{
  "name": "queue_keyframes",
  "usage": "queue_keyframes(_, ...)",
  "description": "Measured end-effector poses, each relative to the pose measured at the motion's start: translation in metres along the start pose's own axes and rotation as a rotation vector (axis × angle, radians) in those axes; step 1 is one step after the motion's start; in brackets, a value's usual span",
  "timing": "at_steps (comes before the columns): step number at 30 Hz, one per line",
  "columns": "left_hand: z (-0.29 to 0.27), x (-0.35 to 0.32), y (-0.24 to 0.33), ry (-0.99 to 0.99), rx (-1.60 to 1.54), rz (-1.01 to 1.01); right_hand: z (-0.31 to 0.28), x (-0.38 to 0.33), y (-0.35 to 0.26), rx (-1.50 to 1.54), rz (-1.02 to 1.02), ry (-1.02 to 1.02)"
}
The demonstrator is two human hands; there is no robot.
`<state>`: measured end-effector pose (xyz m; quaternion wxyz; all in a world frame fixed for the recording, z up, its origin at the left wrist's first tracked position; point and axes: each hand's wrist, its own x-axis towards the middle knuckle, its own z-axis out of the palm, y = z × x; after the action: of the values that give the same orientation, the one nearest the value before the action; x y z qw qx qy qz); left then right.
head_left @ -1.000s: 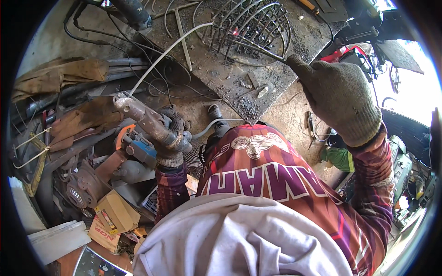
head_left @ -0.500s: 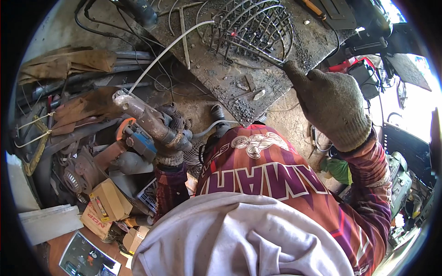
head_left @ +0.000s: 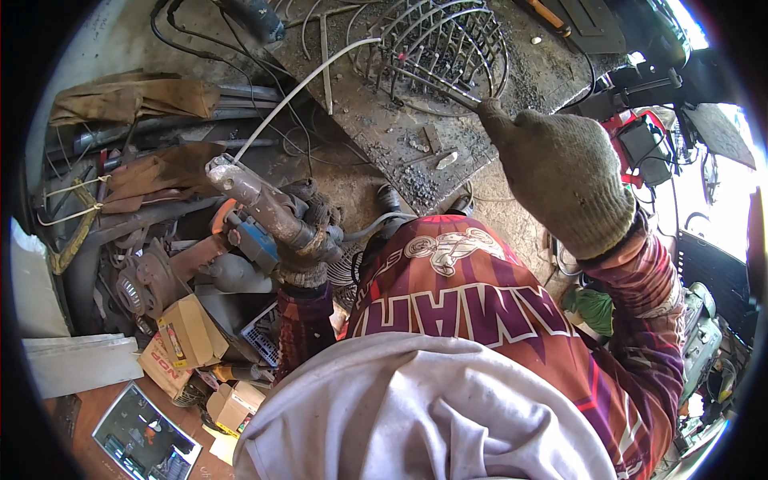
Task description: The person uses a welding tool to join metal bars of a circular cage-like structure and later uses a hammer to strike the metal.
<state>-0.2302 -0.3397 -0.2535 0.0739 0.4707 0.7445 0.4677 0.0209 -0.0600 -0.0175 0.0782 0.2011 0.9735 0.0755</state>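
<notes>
Since the metal-rod frame [head_left: 458,46] far on the desk [head_left: 360,120] glows red at one spot, the right hand [head_left: 560,174] grips a slim bar [head_left: 445,90] by its near end, presumably against heat; the left hand [head_left: 314,232] clasps an electrode holder [head_left: 260,200], its electrode [head_left: 307,78] slanting frameward

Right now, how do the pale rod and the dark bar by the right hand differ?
The pale rod is light grey and looks curved; the dark bar looks straighter. The pale rod sits in a holder gripped by the left hand; the dark bar meets the right hand directly. Both are thin, with one end near the barred metal frame.
</notes>
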Motion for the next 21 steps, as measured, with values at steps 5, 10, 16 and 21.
queue_keyframes(5, -0.001, 0.013, 0.023, 0.095, 0.448, 0.384, 0.009, -0.004, 0.001, -0.034, -0.149, 0.255)
queue_keyframes(10, -0.004, 0.019, 0.037, 0.124, 0.621, 0.525, 0.000, -0.005, -0.010, -0.043, -0.166, 0.277)
queue_keyframes(16, 0.001, 0.019, 0.031, 0.192, 0.472, 0.357, 0.002, -0.017, -0.019, -0.068, -0.086, 0.137)
queue_keyframes(21, 0.005, 0.024, 0.032, 0.202, 0.630, 0.499, -0.014, 0.007, -0.014, 0.053, 0.081, -0.208)
